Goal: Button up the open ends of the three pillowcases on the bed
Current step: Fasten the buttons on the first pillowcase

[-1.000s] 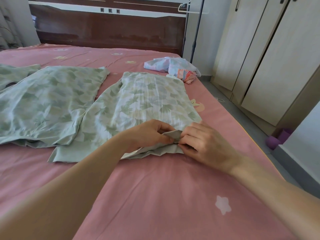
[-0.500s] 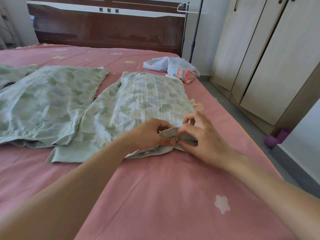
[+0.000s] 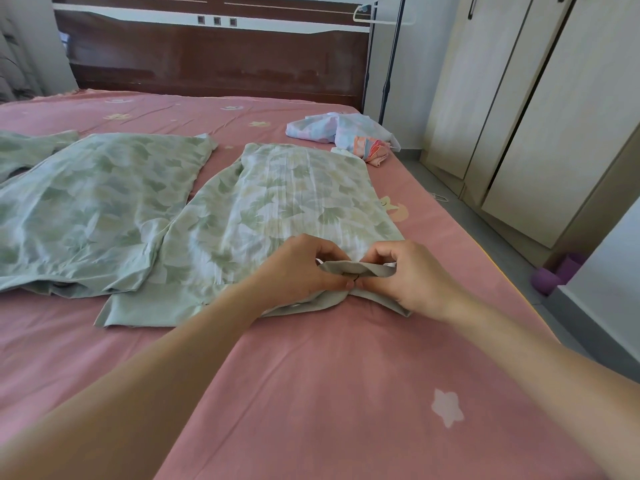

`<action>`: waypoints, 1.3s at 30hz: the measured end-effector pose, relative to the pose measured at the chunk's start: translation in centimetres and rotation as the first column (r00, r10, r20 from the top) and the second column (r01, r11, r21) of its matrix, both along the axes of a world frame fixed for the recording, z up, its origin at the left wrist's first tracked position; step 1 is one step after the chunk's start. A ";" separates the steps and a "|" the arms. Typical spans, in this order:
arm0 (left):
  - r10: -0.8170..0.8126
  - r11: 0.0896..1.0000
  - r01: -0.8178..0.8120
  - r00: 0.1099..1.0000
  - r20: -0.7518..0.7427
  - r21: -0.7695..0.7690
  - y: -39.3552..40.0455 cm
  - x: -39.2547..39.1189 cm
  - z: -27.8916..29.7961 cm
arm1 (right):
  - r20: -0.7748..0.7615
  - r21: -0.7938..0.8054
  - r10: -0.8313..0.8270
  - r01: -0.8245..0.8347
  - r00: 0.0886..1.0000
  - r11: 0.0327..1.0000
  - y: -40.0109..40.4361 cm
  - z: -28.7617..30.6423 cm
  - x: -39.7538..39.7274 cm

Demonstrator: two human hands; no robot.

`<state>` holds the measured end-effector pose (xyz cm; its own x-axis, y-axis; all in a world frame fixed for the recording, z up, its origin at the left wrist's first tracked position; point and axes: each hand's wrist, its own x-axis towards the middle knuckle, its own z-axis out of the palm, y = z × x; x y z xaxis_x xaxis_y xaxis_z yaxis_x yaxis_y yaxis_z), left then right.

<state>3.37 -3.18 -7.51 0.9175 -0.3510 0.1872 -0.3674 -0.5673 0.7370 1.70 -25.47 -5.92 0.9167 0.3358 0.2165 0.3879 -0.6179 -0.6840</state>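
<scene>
Three green leaf-print pillowcases lie flat on the pink bed sheet (image 3: 311, 393). The right pillowcase (image 3: 284, 199) has its plain green hem toward me. My left hand (image 3: 301, 268) and my right hand (image 3: 408, 275) both pinch that hem (image 3: 367, 268) near its right corner, thumbs and forefingers meeting at one spot, with the hem lifted a little off the sheet. The button is hidden between my fingertips. The middle pillowcase (image 3: 90, 206) lies to the left, overlapped at its edge by the right one. Only a corner of the third pillowcase (image 3: 31, 147) shows at the far left.
A crumpled pastel cloth (image 3: 343, 133) lies at the far right of the bed. The dark wooden headboard (image 3: 214, 60) stands behind. Beige wardrobe doors (image 3: 540, 109) line the right side across a narrow floor strip, with purple slippers (image 3: 554, 275) on the floor.
Both hands have lifted the hem's right corner higher and folded it up. My right hand's fingers, spread half a second ago, are now curled in to pinch against my left thumb.
</scene>
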 end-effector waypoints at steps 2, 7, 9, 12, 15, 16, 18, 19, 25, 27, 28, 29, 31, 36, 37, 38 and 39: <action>0.018 1.000 -0.018 1.000 0.020 0.008 -0.1 -0.1 0.0 | -0.001 0.002 -0.006 0.006 1.000 1.000 0.1 -0.1 0.0; 0.042 0.998 -0.044 0.998 0.050 0.037 -0.4 -0.3 0.1 | -0.024 -0.027 0.000 -0.001 1.000 1.000 0.2 0.1 0.1; 0.049 0.997 -0.052 0.997 0.057 0.051 -0.6 -0.4 0.2 | -0.036 -0.033 0.011 -0.012 0.999 0.999 0.2 0.2 0.1; 0.058 0.997 -0.061 0.996 0.062 0.043 -0.6 -0.5 0.2 | -0.063 -0.041 0.030 -0.033 0.998 0.999 0.0 0.4 0.2; 0.077 0.995 -0.081 0.994 0.077 0.057 -0.7 -0.4 -0.1 | -0.097 -0.047 0.060 -0.065 0.994 0.997 0.0 0.6 0.2; 0.081 0.994 -0.086 0.993 0.085 0.065 -0.7 -0.4 -0.1 | -0.102 -0.052 0.069 -0.075 0.992 0.996 0.0 0.6 0.2; 0.084 0.994 -0.091 0.992 0.099 0.069 -0.8 -0.4 -0.2 | -0.112 -0.056 0.083 -0.090 0.990 0.994 0.0 0.7 0.2; 0.083 0.993 -0.091 0.991 0.103 0.070 -0.9 -0.4 -0.1 | -0.120 -0.054 0.090 -0.097 0.989 0.994 0.0 0.7 0.2; 0.021 0.994 -0.033 0.993 0.115 0.108 -0.9 -0.7 0.2 | -0.138 -0.053 0.117 -0.125 0.983 0.991 -0.2 1.0 0.3; 0.004 0.993 -0.020 0.992 0.128 0.120 -0.9 -0.9 0.3 | -0.137 -0.058 0.113 -0.122 0.984 0.991 -0.2 1.0 0.3; -0.001 0.992 -0.016 0.991 0.134 0.127 -0.9 -1.0 0.4 | -0.135 -0.059 0.111 -0.120 0.985 0.991 -0.2 1.0 0.3; -0.003 0.991 -0.016 0.990 0.141 0.134 -1.0 -1.0 0.5 | -0.131 -0.060 0.111 -0.120 0.985 0.991 -0.1 1.0 0.2; 0.006 0.987 -0.034 0.984 0.178 0.156 -1.3 -1.2 0.7 | -0.135 -0.057 0.117 -0.126 0.984 0.990 -0.1 1.1 0.2; 0.043 0.978 -0.093 0.965 0.258 0.187 -1.7 -1.4 0.6 | -0.160 -0.070 0.126 -0.138 0.979 0.988 0.0 1.2 0.1; 0.030 0.978 -0.081 0.966 0.255 0.190 -1.6 -1.3 0.6 | -0.162 -0.074 0.123 -0.136 0.979 0.988 -0.1 1.3 0.1; 0.015 0.980 -0.063 0.969 0.246 0.188 -1.5 -1.3 0.7 | -0.158 -0.082 0.121 -0.136 0.980 0.987 -0.2 1.3 0.2; -0.004 0.983 -0.039 0.973 0.232 0.179 -1.3 -1.2 0.7 | -0.146 -0.094 0.120 -0.135 0.982 0.986 -0.3 1.5 0.2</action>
